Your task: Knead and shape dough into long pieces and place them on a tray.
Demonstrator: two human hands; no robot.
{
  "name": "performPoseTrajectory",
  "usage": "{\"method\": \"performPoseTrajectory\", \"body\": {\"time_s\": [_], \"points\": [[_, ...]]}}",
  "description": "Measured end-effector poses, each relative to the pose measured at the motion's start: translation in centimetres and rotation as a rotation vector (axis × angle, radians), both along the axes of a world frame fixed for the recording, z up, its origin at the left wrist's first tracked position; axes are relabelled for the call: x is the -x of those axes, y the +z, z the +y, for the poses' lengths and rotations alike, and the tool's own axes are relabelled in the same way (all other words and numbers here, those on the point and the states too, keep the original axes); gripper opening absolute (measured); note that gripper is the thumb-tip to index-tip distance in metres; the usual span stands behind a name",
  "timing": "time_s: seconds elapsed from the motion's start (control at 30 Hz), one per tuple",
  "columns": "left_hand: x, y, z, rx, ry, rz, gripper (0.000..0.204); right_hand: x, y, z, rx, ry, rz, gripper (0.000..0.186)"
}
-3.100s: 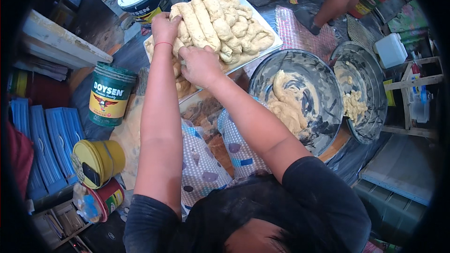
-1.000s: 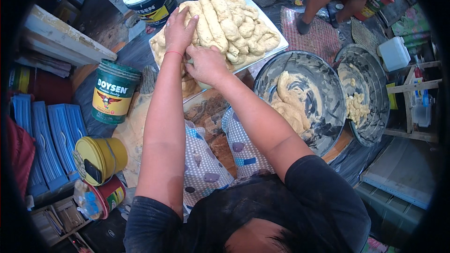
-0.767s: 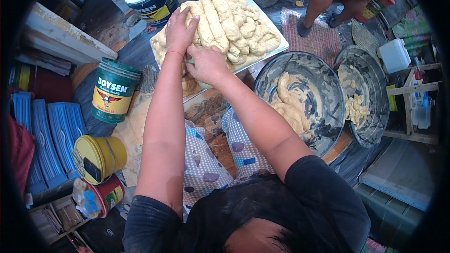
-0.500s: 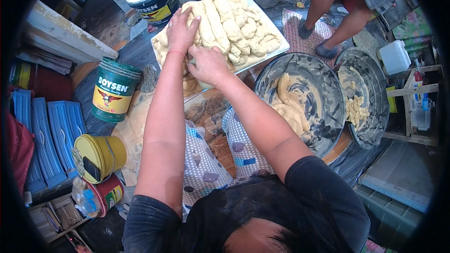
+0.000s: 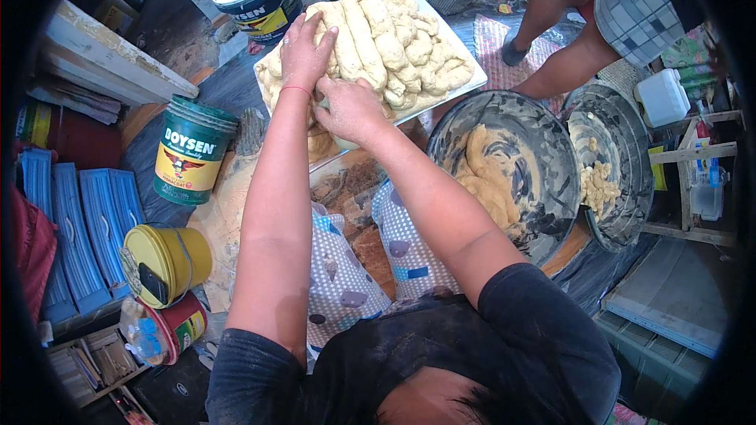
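A thick heap of pale, coiled dough (image 5: 402, 43) fills a white rectangular tray (image 5: 466, 88) in front of me. My left hand (image 5: 305, 51) lies on the left part of the dough, fingers stretched and thumb apart. Just to its right and nearer to me, my right hand (image 5: 352, 110) is closed at the dough's near edge. Its fingertips are tucked under and partly hidden by the left wrist. Something pale greenish shows below the right hand, too covered to name.
To the right, a large black basin (image 5: 543, 212) holds soft dough (image 5: 492, 177); a second black basin (image 5: 630, 189) has dough scraps (image 5: 598, 189). A person's bare leg (image 5: 579, 59) stands behind them. A green bucket (image 5: 189, 149) and a yellow bucket (image 5: 189, 256) are at left.
The other person has stepped, one leg shifting nearer to the black basins. Both my hands and the dough heap look unmoved.
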State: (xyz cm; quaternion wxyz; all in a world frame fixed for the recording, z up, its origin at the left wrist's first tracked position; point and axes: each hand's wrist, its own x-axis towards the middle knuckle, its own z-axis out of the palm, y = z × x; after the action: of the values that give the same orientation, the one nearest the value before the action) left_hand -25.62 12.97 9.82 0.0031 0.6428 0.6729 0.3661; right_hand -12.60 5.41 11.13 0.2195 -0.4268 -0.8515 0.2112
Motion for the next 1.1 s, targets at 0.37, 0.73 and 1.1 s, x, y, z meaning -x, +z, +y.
{"method": "performPoseTrajectory", "body": {"time_s": [0.37,0.73,1.1], "points": [[0.05,-0.12,0.11,-0.032,-0.010,0.014,0.047,0.03,-0.29,0.01,-0.058,0.003,0.037,0.019],[0.24,-0.37,0.19,-0.003,-0.008,-0.008,0.048,0.09,-0.26,0.05,-0.036,0.013,0.041,0.020],[0.22,-0.33,0.12,-0.025,-0.010,0.000,0.048,0.18,-0.34,0.14,-0.029,0.020,0.026,0.022]]}}
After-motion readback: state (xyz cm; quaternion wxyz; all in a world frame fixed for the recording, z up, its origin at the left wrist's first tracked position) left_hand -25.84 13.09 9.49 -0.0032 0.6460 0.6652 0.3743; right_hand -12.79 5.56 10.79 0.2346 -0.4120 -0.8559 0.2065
